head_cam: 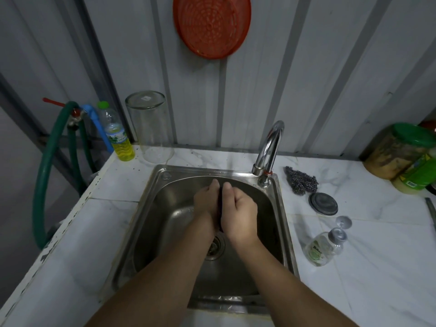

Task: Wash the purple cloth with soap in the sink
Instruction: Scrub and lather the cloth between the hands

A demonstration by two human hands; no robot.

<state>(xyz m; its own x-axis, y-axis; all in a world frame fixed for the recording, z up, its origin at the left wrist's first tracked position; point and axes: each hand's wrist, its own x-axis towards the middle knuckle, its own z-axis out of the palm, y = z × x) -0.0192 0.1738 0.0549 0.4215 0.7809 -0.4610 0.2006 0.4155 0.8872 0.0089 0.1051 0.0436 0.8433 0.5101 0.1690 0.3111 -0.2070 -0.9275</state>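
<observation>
Both hands, left hand (207,199) and right hand (238,208), pressed together on a dark sliver of purple cloth (221,208), I note, over the sink (151,208) just above its drain (214,246).

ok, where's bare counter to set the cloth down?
Left counter, from sink to edge, is bare. Front right, below the soap bottle, too. Crowded: scourer, lid, jars.

White marble-look counter (377,267), steel sink (284,223) set in. Left rear: bottle of yellow liquid (117,136), glass jar (151,128). Right: steel scrubber (300,179), round lid (323,203), tipped soap dispenser (324,246), green-lidded jars (405,154).
</observation>
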